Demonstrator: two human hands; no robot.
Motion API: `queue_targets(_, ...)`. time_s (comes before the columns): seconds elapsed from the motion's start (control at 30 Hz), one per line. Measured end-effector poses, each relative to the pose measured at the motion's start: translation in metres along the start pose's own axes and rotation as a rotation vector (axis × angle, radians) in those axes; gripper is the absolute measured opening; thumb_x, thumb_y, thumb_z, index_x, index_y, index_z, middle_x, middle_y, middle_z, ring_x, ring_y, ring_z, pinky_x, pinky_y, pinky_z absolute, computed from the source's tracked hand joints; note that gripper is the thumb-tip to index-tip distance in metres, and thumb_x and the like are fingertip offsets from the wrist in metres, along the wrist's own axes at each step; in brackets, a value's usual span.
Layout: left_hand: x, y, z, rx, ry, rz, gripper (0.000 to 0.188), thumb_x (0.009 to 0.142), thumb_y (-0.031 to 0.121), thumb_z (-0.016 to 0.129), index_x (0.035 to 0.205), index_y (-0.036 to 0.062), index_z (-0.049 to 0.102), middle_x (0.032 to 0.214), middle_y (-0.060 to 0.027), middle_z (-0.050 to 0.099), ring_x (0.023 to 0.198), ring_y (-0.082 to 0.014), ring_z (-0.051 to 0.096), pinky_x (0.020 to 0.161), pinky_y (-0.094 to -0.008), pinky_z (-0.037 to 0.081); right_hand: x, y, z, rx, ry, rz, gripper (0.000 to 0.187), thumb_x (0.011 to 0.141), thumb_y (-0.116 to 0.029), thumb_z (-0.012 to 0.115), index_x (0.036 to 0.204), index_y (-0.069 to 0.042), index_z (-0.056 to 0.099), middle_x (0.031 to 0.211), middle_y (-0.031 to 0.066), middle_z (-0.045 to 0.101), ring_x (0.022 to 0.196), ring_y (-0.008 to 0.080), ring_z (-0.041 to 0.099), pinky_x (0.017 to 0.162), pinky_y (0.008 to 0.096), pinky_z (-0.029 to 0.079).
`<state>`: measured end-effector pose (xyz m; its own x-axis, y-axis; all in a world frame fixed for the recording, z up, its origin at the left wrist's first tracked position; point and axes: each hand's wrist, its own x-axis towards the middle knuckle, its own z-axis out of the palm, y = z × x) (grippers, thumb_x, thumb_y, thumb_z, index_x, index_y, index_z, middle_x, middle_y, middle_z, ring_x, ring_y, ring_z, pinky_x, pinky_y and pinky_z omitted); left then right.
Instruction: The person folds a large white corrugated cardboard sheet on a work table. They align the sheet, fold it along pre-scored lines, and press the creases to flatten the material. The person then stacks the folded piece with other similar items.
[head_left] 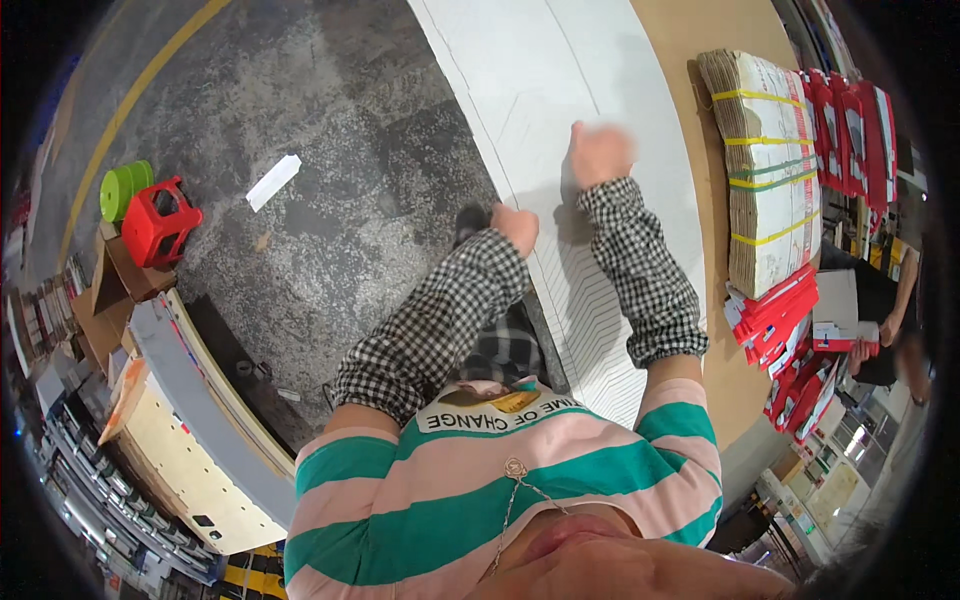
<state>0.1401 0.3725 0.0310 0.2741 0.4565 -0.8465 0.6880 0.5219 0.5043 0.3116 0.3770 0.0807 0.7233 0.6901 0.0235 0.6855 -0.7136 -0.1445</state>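
Above white sheets (660, 190) on the brown surface (690, 35), the right hand (603, 155) reaches forward, blurred; the left hand (517, 230) curls at their left edge. I cannot tell either's openness or grip.

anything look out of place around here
A white strip lies loose on the mottled grey floor, off to the left of the white sheet. It looks odd lying out in the open, perhaps dropped.
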Motion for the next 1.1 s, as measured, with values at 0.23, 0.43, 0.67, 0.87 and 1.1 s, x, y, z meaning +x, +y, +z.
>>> queue_targets(0.23, 0.063, 0.01, -0.033, -0.047, -0.103, 0.158, 0.043, 0.075, 0.006, 0.054, 0.11, -0.0153, 0.043, 0.095, -0.0233, 0.053, 0.089, -0.0298, 0.054, 0.08, -0.0364, 0.042, 0.031, -0.021, -0.004, -0.027, -0.09, 0.018, 0.054, 0.088, -0.045, 0.044, 0.098, 0.005, 0.059, 0.106, 0.0237, 0.055, 0.103, 0.0381, 0.048, 0.087, 0.0469, 0.042)
queue_targets(0.43, 0.056, 0.057, -0.075, -0.192, -0.054, -0.186, 0.059, 0.078, 0.002, 0.052, 0.133, -0.0024, 0.03, 0.135, -0.0227, 0.026, 0.124, -0.0339, 0.03, 0.102, -0.0427, 0.03, 0.09, -0.024, 0.0, 0.201, -0.09, 0.033, 0.049, 0.087, -0.042, 0.048, 0.092, 0.006, 0.06, 0.1, 0.0233, 0.056, 0.095, 0.0405, 0.051, 0.083, 0.0473, 0.042)
queue_targets(0.67, 0.084, 0.102, -0.108, 0.42, -0.118, 0.092, 0.025, 0.084, 0.003, 0.047, 0.108, -0.0045, 0.046, 0.112, -0.0215, 0.046, 0.107, -0.0313, 0.042, 0.09, -0.0422, 0.034, 0.128, -0.065, 0.011, 0.205, -0.023, -0.061, 0.044, 0.087, -0.037, 0.05, 0.081, 0.006, 0.059, 0.092, 0.0268, 0.056, 0.089, 0.0401, 0.052, 0.078, 0.0465, 0.042)
queue_targets(0.87, 0.066, 0.109, -0.13, 0.891, -0.245, 0.572, 0.017, 0.088, 0.007, 0.048, 0.094, -0.0005, 0.062, 0.094, -0.0202, 0.058, 0.098, -0.0354, 0.052, 0.092, -0.0496, 0.036, 0.133, -0.102, 0.006, 0.107, -0.071, -0.021, 0.051, 0.086, -0.042, 0.048, 0.095, 0.007, 0.058, 0.105, 0.0263, 0.053, 0.1, 0.0396, 0.048, 0.086, 0.0474, 0.041)
queue_targets(1.1, 0.103, 0.128, -0.117, -0.289, 0.101, -0.331, 0.047, 0.072, 0.004, 0.058, 0.116, -0.0063, 0.045, 0.123, -0.0258, 0.046, 0.112, -0.0349, 0.044, 0.091, -0.0394, 0.035, 0.156, -0.12, 0.004, 0.08, -0.048, -0.039, 0.05, 0.085, -0.042, 0.051, 0.094, 0.007, 0.059, 0.104, 0.0248, 0.053, 0.1, 0.038, 0.048, 0.085, 0.0462, 0.041)
